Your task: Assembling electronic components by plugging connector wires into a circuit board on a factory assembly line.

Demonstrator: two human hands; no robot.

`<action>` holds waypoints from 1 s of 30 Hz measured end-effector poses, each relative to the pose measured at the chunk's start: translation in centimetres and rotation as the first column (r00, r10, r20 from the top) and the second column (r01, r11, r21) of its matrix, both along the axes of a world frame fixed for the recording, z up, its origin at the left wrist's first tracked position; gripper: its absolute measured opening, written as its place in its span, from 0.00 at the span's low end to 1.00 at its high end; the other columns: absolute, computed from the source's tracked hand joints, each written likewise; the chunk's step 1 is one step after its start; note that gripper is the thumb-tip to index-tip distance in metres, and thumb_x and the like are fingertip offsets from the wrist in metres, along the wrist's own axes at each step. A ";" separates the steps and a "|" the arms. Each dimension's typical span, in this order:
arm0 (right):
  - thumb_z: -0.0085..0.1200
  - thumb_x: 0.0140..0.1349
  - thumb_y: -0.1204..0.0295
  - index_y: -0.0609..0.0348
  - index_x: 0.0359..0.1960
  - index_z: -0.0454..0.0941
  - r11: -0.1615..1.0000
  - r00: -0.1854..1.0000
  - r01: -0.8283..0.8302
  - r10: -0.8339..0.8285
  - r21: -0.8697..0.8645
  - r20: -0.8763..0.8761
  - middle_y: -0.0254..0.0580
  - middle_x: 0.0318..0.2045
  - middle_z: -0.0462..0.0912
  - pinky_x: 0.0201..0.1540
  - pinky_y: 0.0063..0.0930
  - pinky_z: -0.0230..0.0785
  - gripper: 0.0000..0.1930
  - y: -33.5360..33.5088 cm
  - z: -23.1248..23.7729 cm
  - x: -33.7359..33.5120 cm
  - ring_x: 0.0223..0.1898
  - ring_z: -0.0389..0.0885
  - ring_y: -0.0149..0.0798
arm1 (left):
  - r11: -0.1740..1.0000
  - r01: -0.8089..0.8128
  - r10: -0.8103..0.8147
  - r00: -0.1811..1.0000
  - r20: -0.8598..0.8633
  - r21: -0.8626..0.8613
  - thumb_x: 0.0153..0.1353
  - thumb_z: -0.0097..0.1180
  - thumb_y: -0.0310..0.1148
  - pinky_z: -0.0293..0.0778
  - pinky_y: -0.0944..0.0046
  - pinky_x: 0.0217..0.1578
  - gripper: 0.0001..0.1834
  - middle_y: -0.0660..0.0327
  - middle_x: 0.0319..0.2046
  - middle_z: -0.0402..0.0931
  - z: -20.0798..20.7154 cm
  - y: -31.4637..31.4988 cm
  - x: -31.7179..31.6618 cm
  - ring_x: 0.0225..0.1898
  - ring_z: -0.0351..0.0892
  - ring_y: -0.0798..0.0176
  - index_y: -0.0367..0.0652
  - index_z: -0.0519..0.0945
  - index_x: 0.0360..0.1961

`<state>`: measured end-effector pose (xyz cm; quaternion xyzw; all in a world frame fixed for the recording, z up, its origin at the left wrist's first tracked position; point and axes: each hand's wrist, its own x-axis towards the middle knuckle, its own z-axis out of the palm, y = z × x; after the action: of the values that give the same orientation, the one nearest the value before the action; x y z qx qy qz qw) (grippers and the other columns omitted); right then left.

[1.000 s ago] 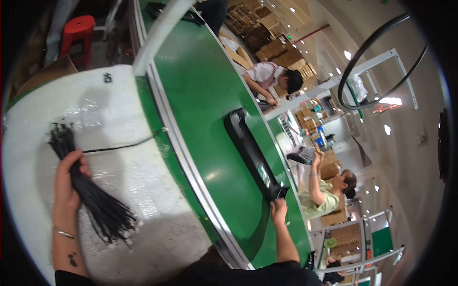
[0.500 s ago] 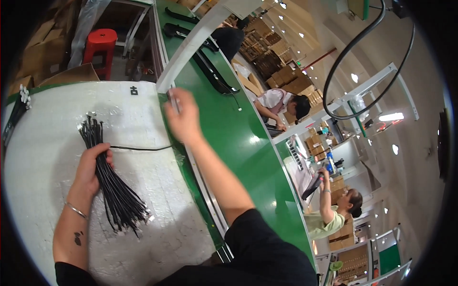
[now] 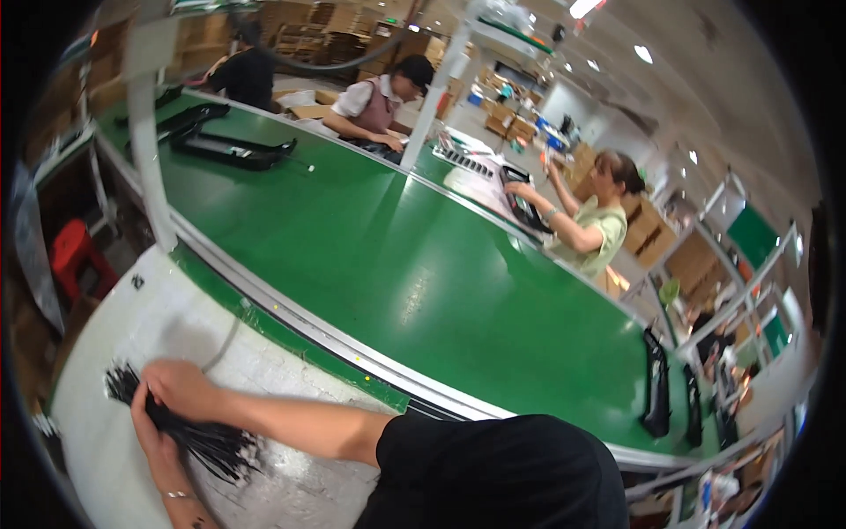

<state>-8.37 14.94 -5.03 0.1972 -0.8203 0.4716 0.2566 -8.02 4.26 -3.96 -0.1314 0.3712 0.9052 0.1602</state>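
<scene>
A bundle of thin black cables point(image 3: 204, 438) with small white connectors at its ends lies over the white covered table point(image 3: 308, 480). My left hand point(image 3: 152, 428) is wrapped round the bundle from below and the left. Curled over the bundle's upper part, my right hand point(image 3: 183, 388) touches or nearly touches my left fingers. What its fingertips pinch is hidden behind the hand. A blurred dark strand point(image 3: 226, 342), likely a single cable, runs from beside my right hand toward the table's green edge.
Beyond the white table runs a green conveyor belt point(image 3: 352, 256), with a metal rail between. Black curved housings point(image 3: 233, 152) lie on its far left, more point(image 3: 656, 383) at the right. A white post point(image 3: 148, 150) rises at the corner. Two co-workers point(image 3: 374, 106) point(image 3: 599, 216) handle black parts across the belt.
My right hand has come back from beside the white post to the cable bundle in my left hand. The view has turned to the right, showing more of the belt.
</scene>
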 end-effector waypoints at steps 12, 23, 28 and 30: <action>0.50 0.48 0.71 0.60 0.18 0.72 0.975 0.996 0.079 -0.086 0.206 0.028 0.46 0.18 0.76 0.30 0.39 0.68 0.07 0.7 -0.3 -0.3 0.24 0.76 0.49 | 0.998 0.046 -0.044 0.998 -0.055 0.043 0.56 0.51 0.30 0.67 0.77 0.23 0.06 0.68 0.19 0.70 -0.6 -1.7 -0.3 0.20 0.67 0.75 0.44 0.71 0.23; 0.52 0.46 0.70 0.61 0.19 0.74 0.961 0.994 0.047 -0.073 0.272 0.087 0.48 0.20 0.77 0.31 0.38 0.70 0.07 1.0 -0.2 0.2 0.25 0.78 0.48 | 0.994 0.060 -0.059 0.998 -0.009 0.088 0.56 0.51 0.29 0.67 0.77 0.24 0.06 0.68 0.19 0.70 -0.6 -1.5 -0.2 0.21 0.67 0.75 0.42 0.71 0.23; 0.55 0.42 0.71 0.61 0.20 0.74 0.948 0.988 -0.001 -0.048 0.318 0.146 0.51 0.26 0.77 0.30 0.38 0.70 0.07 1.3 0.3 0.8 0.26 0.77 0.49 | 0.985 0.130 -0.124 0.990 -0.061 0.111 0.57 0.51 0.30 0.68 0.75 0.24 0.06 0.67 0.19 0.69 -1.4 -1.5 -0.4 0.21 0.67 0.74 0.42 0.71 0.24; 0.56 0.41 0.70 0.61 0.20 0.76 0.897 0.981 0.119 -0.171 0.425 0.087 0.55 0.27 0.76 0.29 0.41 0.70 0.08 1.3 0.8 1.3 0.25 0.77 0.51 | 0.990 0.106 -0.103 0.994 -0.033 0.091 0.57 0.50 0.30 0.68 0.75 0.24 0.06 0.67 0.19 0.69 -1.8 -1.8 -0.8 0.20 0.67 0.73 0.43 0.70 0.24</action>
<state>-7.02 16.21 -4.24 0.1567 -0.9287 0.2759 0.1921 -8.79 2.44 -5.72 -0.0916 0.3373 0.9135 0.2082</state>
